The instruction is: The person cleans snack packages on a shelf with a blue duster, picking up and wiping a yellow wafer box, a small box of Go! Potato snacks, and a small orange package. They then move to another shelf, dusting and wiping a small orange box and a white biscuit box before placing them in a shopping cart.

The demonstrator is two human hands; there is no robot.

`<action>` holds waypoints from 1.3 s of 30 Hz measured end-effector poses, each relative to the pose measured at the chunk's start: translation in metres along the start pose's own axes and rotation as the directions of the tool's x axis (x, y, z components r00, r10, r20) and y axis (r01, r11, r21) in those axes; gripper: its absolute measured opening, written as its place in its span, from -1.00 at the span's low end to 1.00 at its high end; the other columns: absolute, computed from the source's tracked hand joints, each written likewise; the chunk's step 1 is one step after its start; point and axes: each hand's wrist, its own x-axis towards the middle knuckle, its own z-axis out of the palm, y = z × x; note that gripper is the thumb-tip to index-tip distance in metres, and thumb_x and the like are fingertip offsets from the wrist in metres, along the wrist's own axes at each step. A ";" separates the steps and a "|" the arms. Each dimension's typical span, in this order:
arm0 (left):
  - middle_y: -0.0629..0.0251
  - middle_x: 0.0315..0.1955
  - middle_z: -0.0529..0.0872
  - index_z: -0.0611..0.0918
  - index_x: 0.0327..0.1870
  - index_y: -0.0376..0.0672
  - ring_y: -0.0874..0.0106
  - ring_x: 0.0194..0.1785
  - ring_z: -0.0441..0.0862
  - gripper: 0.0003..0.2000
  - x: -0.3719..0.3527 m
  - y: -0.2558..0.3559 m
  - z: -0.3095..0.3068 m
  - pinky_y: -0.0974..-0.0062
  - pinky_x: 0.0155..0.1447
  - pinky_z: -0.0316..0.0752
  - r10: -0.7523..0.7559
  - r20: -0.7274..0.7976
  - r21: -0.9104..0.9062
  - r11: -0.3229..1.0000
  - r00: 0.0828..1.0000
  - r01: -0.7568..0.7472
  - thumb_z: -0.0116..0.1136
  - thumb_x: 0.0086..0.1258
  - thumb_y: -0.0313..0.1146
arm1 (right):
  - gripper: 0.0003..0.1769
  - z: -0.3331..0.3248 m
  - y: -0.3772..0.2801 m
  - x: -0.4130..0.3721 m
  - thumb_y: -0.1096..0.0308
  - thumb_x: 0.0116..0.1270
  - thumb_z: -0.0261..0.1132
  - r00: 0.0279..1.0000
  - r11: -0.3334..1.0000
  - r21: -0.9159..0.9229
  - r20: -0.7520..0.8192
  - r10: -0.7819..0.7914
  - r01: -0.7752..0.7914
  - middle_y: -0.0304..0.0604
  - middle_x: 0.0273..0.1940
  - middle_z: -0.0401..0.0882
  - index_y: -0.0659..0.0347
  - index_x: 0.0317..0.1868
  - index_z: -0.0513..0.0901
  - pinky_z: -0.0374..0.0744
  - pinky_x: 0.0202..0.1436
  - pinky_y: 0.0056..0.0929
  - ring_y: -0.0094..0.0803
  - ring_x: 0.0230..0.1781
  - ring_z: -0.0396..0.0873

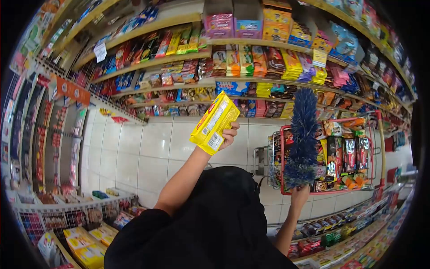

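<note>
My left hand [230,134] is closed on a yellow snack packet [216,122], held up in front of me with a barcode and printed label facing the camera. The fingers wrap its right edge. Off to the right, my right hand [300,193] grips the lower end of a blue fluffy duster [302,134], whose handle is hidden in the fist. The duster stands upright in view and covers part of a red-rimmed shopping cart [283,157] behind it. Various snack packs [349,154] fill that cart.
Wooden shelves [286,80] stacked with snack packets run across the far side. Wire baskets [76,208] with yellow packs [85,244] stand at the lower left, and more goods line a low shelf [327,235] at lower right. White floor tiles [152,139] lie between them.
</note>
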 end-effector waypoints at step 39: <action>0.22 -0.04 0.52 0.28 0.16 -0.18 0.38 0.02 0.51 -0.61 0.185 0.088 -0.039 0.42 0.10 0.43 0.397 -0.399 0.811 0.573 0.826 0.117 0.00 0.40 -0.25 | -0.50 -0.006 -0.241 0.137 0.35 0.21 0.30 0.972 0.819 0.525 0.107 0.207 -0.232 -0.01 -0.10 0.50 0.31 0.12 0.36 0.50 -0.12 -0.48 -0.40 -0.12 0.50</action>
